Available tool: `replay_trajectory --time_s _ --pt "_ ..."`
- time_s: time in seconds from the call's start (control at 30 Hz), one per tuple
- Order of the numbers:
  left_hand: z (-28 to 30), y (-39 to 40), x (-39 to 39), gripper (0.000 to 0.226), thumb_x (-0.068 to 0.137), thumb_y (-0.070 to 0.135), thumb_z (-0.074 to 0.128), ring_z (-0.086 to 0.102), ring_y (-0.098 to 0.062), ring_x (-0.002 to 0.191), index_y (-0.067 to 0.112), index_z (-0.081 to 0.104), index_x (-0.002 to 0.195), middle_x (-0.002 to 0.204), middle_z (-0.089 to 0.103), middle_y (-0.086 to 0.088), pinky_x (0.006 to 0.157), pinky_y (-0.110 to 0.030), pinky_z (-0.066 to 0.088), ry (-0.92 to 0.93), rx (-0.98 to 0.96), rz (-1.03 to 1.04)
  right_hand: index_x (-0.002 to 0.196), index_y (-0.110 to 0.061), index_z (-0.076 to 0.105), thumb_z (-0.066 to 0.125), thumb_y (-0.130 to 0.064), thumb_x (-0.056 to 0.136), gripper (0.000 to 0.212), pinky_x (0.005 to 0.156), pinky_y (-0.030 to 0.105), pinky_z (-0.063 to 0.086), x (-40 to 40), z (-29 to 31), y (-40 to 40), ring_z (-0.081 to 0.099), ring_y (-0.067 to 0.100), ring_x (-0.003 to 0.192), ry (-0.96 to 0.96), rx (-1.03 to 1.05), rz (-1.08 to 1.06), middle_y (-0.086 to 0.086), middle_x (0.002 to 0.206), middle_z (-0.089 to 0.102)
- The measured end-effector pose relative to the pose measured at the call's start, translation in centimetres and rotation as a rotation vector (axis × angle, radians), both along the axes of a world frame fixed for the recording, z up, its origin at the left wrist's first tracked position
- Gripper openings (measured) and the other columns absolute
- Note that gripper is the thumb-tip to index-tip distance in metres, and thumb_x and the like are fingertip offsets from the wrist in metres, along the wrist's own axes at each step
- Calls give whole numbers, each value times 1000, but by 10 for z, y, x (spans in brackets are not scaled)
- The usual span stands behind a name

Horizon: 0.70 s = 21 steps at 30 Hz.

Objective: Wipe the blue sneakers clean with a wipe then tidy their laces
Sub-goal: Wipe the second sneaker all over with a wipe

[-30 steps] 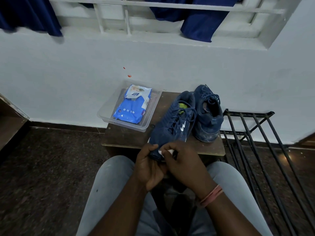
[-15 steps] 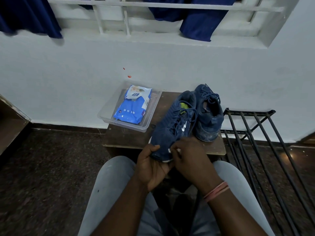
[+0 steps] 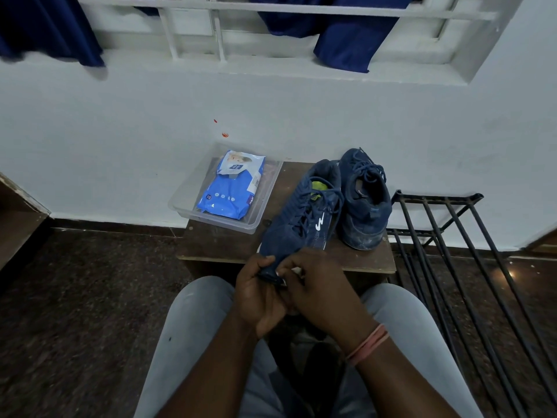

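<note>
Both hands meet at the toe of the nearer blue sneaker (image 3: 304, 220), just past the front edge of the small wooden table (image 3: 224, 244). Left hand (image 3: 259, 294) is curled around the toe from the left and below, thumb on top of the blue upper, so it holds the shoe's front end. Right hand (image 3: 321, 289) lies against the toe from the right, fingers bent inward and closed on a small white wipe (image 3: 281, 271) of which only a sliver shows between the fingertips and the shoe; how much of the wipe is there cannot be told. A pinkish band (image 3: 367, 343) circles the right wrist.

That sneaker points toe-first toward the person, its toe lifted over the table edge into the hands while its heel end lies farther back on the table. A white logo shows on its side and a yellow-green patch inside the tongue; its laces lie loose across the top. The second blue sneaker (image 3: 366, 200) stands on the table just right of the first, touching it along the side, its dusty heel toward the person, well clear of either hand.

On the table's left rear part sits a clear plastic tray (image 3: 184, 203) holding a blue pack of wipes (image 3: 230, 187), apart from both hands. A black metal rack (image 3: 452, 236) stands to the right of the table. Grey-trousered knees frame the hands below.
</note>
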<state>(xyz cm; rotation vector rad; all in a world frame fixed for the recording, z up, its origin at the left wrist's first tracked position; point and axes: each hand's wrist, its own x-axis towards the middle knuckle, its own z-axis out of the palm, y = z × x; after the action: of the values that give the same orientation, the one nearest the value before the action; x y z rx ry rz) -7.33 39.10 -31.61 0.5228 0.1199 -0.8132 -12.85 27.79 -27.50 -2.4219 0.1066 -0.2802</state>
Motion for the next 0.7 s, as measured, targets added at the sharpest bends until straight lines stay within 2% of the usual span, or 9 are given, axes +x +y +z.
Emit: replay_trajectory --time_s 0.07,0.1,0.17,0.2,0.3,0.43,0.47,0.57,0.7 --pt "-3 0 0 40 79 12 67 73 -30 94 -3 74 116 112 73 -21 82 -39 62 13 -18 8 75 -20 72 58 -18 84 16 75 33 46 1 -5 -8 59 19 76 -17 -165 -44 -2 78 65" --pt "-3 -1 0 41 85 13 60 72 -30 99 -2 72 121 117 71 -21 86 -40 61 22 -6 12 74 -20 71 55 -20 81 18 73 37 47 1 -6 -12 59 23 76 -5 -251 -88 -1 78 64" --pt "-5 -1 0 43 90 14 46 72 -30 100 -1 73 120 118 71 -20 87 -39 60 39 33 36 72 -21 69 54 -22 80 17 71 39 49 0 -3 -8 58 23 76 11 -261 -103 -1 77 62" --pt "-5 -1 0 43 90 15 45 73 -29 98 0 75 116 115 73 -19 86 -38 61 41 40 47 72 -22 68 56 -23 82 15 73 38 49 0 1 -3 58 19 77 22 -183 -59 -3 78 61" --pt "-6 0 2 46 90 19 44 73 -34 102 -2 73 118 117 72 -21 90 -43 61 69 -15 68 78 -23 72 68 -22 90 13 77 21 46 -2 6 -1 60 5 81 64 171 -2 -9 80 66" --pt "-8 1 1 59 95 28 46 53 -47 131 -4 51 144 147 51 -31 104 -60 47 51 46 -50 80 -25 73 71 -17 91 14 74 13 46 -4 -7 -32 63 -2 84 -32 340 -310 -12 86 70" --pt "-8 0 0 63 92 30 55 53 -46 131 -2 50 145 148 51 -28 101 -58 48 21 93 -64 81 -26 73 70 -16 92 15 73 10 46 -4 -11 -38 64 -4 84 -40 392 -360 -11 87 71" --pt "-8 -8 -3 82 72 38 82 66 -34 111 1 56 141 134 66 -18 78 -40 57 -112 303 0 86 -24 72 67 -14 95 14 70 8 47 -4 -19 -43 66 -3 83 -43 500 -402 -10 87 73" --pt "-13 -15 -3 89 63 48 86 71 -31 110 13 50 137 126 70 -17 87 -43 61 -220 594 201 88 -22 71 63 -13 98 14 69 11 49 -2 -25 -38 66 0 80 -77 545 -416 -10 84 72"
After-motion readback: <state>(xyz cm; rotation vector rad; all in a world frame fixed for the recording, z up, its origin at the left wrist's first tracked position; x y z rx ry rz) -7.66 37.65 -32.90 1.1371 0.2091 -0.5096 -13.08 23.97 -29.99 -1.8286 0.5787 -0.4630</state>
